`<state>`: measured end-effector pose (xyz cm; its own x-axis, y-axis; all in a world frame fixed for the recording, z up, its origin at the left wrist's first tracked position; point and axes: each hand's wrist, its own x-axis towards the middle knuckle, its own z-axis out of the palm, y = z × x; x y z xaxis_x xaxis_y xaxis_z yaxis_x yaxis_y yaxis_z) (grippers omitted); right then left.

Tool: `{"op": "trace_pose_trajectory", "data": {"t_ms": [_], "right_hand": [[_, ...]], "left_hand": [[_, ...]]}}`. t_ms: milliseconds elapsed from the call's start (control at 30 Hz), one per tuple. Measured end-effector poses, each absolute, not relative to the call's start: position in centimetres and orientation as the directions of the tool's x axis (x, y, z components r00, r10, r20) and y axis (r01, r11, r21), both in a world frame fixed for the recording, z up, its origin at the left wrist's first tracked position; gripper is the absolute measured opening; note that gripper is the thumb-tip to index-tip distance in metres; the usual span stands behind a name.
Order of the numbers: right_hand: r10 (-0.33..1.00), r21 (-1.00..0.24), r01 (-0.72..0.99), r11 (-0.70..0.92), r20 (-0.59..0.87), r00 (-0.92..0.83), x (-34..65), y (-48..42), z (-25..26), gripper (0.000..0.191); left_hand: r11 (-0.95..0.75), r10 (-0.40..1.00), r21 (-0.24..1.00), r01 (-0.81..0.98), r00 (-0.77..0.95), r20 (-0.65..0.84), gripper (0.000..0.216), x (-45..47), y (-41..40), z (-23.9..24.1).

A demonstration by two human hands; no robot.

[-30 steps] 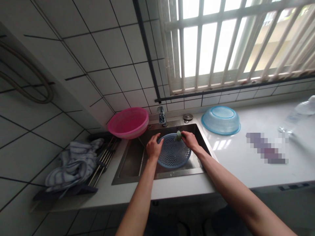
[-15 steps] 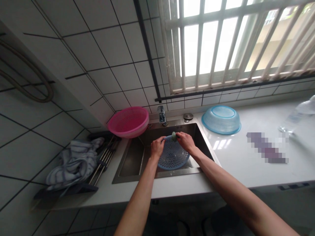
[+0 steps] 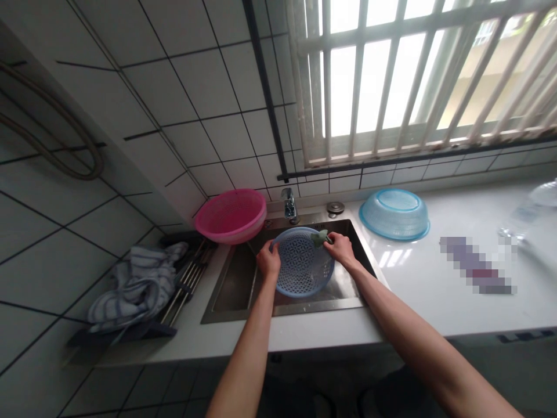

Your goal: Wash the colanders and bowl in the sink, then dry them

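Blue basket (image 3: 300,267), arms (image 3: 250,348) outstretched — left hand (image 3: 268,260) pinching its rim, right hand (image 3: 340,248) a green item (image 3: 318,238).

Has colander (image 3: 302,261) in sink (image 3: 228,293), faucet (image 3: 289,204) behind, tub (image 3: 230,216) at its left rear corner, upturned basin (image 3: 394,215) right of it on the desk (image 3: 456,310), bottle (image 3: 527,210) farther right, towel (image 3: 137,290) on rack (image 3: 187,284) at left.

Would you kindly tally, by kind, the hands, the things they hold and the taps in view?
Left hand plus right hand: 2 hands
Blue-grey colander, left-hand hold: 1
Small green item, right-hand hold: 1
Tap: 1
Total: 5
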<state>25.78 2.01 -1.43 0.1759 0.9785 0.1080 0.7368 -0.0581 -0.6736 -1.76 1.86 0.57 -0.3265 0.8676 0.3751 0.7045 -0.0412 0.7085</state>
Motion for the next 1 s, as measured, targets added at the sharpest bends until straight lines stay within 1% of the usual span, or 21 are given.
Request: {"op": "trace_pose_trajectory", "data": {"t_ms": [67, 133, 167, 200, 233, 300, 333, 400, 500, 600, 667, 767, 833, 867, 933, 967, 1000], "right_hand": [[0.986, -0.674, 0.738, -0.039, 0.096, 0.139, 25.9, 2.0, -1.6, 0.023], [0.989, -0.683, 0.730, -0.027, 0.089, 0.119, 25.9, 2.1, -1.6, 0.025], [0.989, -0.689, 0.725, -0.028, 0.084, 0.119, 25.9, 2.1, -1.6, 0.026], [0.989, -0.694, 0.720, -0.033, 0.079, 0.122, 25.9, 2.1, -1.5, 0.027], [0.989, -0.697, 0.716, -0.036, 0.077, 0.124, 25.8, 2.1, -1.5, 0.027], [0.989, -0.708, 0.706, -0.031, 0.081, 0.124, 25.6, 2.1, -1.4, 0.027], [0.989, -0.717, 0.696, -0.025, 0.082, 0.120, 25.4, 2.0, -1.4, 0.026], [0.991, -0.744, 0.668, -0.015, 0.080, 0.111, 24.9, 1.8, -1.2, 0.023], [0.992, -0.787, 0.617, -0.011, 0.069, 0.107, 24.0, 1.5, -1.0, 0.022], [0.994, -0.814, 0.580, 0.011, 0.072, 0.083, 23.5, 1.4, -1.0, 0.021], [0.995, -0.823, 0.567, 0.043, 0.088, 0.053, 23.3, 1.3, -1.1, 0.019], [0.993, -0.847, 0.527, 0.078, 0.111, 0.032, 23.3, 1.4, -1.3, 0.019], [0.992, -0.906, 0.414, 0.090, 0.120, 0.047, 23.6, 1.8, -1.4, 0.023], [0.991, -0.948, 0.303, 0.094, 0.118, 0.062, 24.0, 2.0, -1.3, 0.025], [0.994, -0.998, -0.022, 0.066, 0.064, 0.084, 25.0, 2.6, -1.0, 0.031], [0.998, -0.979, -0.202, 0.028, 0.014, 0.067, 25.6, 2.9, -0.7, 0.034], [0.999, -0.931, -0.364, -0.017, -0.030, 0.029, 26.4, 3.1, -0.4, 0.037]], "left_hand": [[-0.129, 0.834, 0.674, 0.727, -0.287, 0.470, 0.032, -1.4, 1.6, 1.0], [-0.227, 0.776, 0.595, 0.771, -0.226, 0.589, 0.038, -0.7, 1.1, 1.5], [-0.268, 0.770, 0.554, 0.788, -0.171, 0.615, 0.035, -0.2, 0.8, 1.6], [-0.307, 0.792, 0.525, 0.794, -0.093, 0.603, 0.031, 0.3, 0.5, 1.8], [-0.350, 0.836, 0.515, 0.782, 0.012, 0.549, 0.028, 0.9, 0.2, 1.8], [-0.414, 0.904, 0.552, 0.724, 0.259, 0.339, 0.029, 1.9, -0.2, 1.6], [-0.421, 0.905, 0.583, 0.695, 0.360, 0.225, 0.033, 2.3, -0.3, 1.4], [-0.403, 0.877, 0.635, 0.660, 0.478, 0.060, 0.047, 2.8, -0.6, 0.9], [-0.389, 0.833, 0.668, 0.635, 0.552, -0.040, 0.068, 3.0, -0.8, 0.2], [-0.383, 0.805, 0.664, 0.642, 0.584, -0.100, 0.079, 2.9, -0.8, -0.5], [-0.391, 0.789, 0.630, 0.671, 0.596, -0.145, 0.078, 2.9, -0.8, -0.8], [-0.412, 0.781, 0.577, 0.705, 0.600, -0.176, 0.069, 2.8, -0.7, -0.8], [-0.391, 0.787, 0.608, 0.691, 0.594, -0.168, 0.067, 2.4, -0.7, -0.3], [-0.368, 0.788, 0.650, 0.665, 0.594, -0.161, 0.066, 2.2, -0.6, 0.1], [-0.302, 0.788, 0.763, 0.571, 0.600, -0.137, 0.060, 1.6, -0.4, 1.0], [-0.263, 0.787, 0.821, 0.507, 0.605, -0.122, 0.055, 1.2, -0.2, 1.5], [-0.218, 0.786, 0.872, 0.438, 0.609, -0.109, 0.049, 0.9, -0.1, 1.9]]}}
